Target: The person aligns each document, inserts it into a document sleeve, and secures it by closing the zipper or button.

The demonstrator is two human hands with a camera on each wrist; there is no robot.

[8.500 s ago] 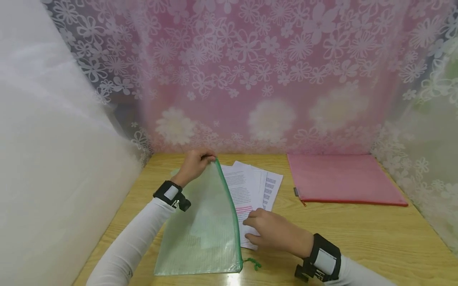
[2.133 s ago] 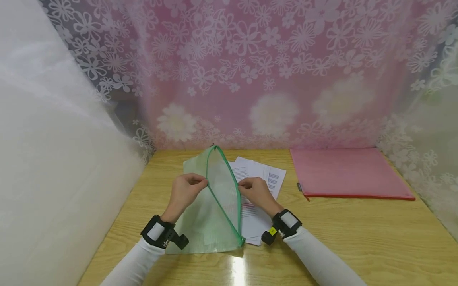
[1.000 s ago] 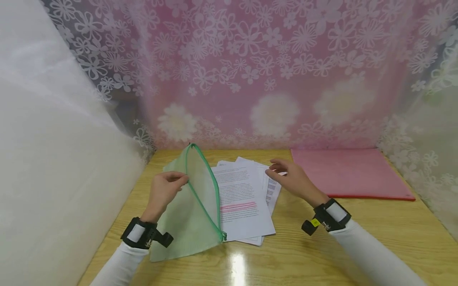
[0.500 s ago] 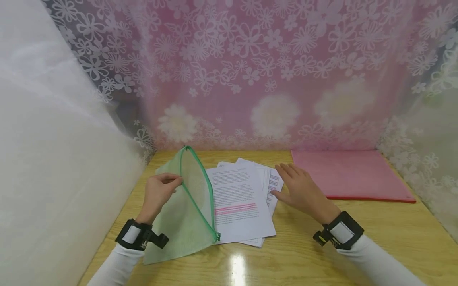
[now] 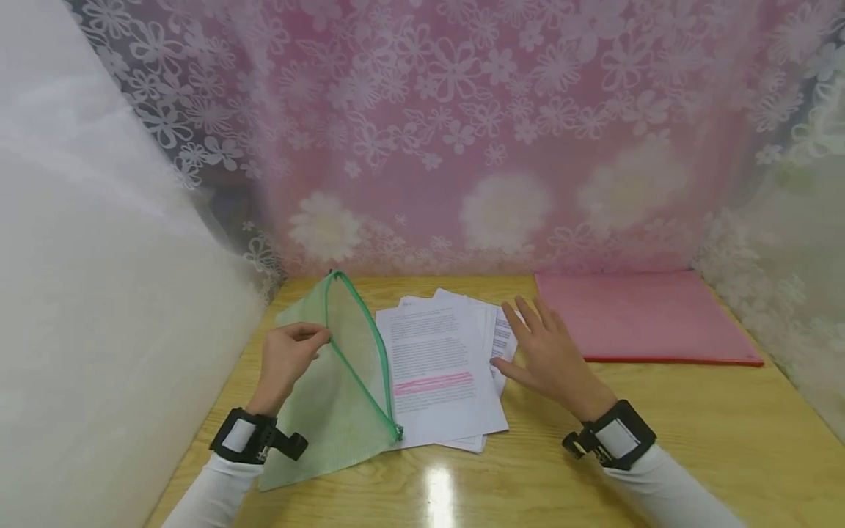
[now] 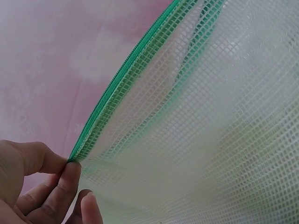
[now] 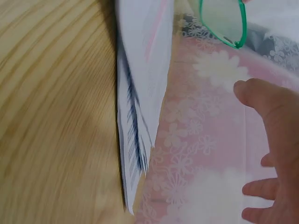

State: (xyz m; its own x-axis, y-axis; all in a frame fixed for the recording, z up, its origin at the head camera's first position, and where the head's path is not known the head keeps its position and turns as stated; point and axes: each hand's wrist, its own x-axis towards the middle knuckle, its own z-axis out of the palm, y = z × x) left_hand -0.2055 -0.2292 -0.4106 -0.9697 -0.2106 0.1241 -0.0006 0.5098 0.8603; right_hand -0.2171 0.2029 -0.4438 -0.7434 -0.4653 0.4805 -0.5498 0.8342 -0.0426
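My left hand [image 5: 287,363] pinches one zipper edge of a pale green mesh zip pouch [image 5: 317,433] between thumb and fingertips. The pouch's mouth gapes toward the right, framed by its green zipper [image 6: 117,84]. In the left wrist view the thumb and fingers [image 6: 70,182] grip just under the zipper tape. My right hand [image 5: 554,359] is spread, holding nothing, over the right side of the printed papers [image 5: 436,367]. The top sheet carries pink highlighted lines. The papers lie fanned, their left edge beside the pouch's opening. In the right wrist view the fingers stand apart above the sheets [image 7: 145,70].
A pink zip pouch [image 5: 647,315] lies flat at the back right of the wooden table [image 5: 693,433]. A pink flowered curtain [image 5: 409,147] hangs along the table's back edge, with a white sheet [image 5: 112,293] to the left.
My right hand has let go of the pouch's right zipper edge, moved right and spread its fingers. My left hand has drawn the opened pouch leftward, uncovering more of the papers.
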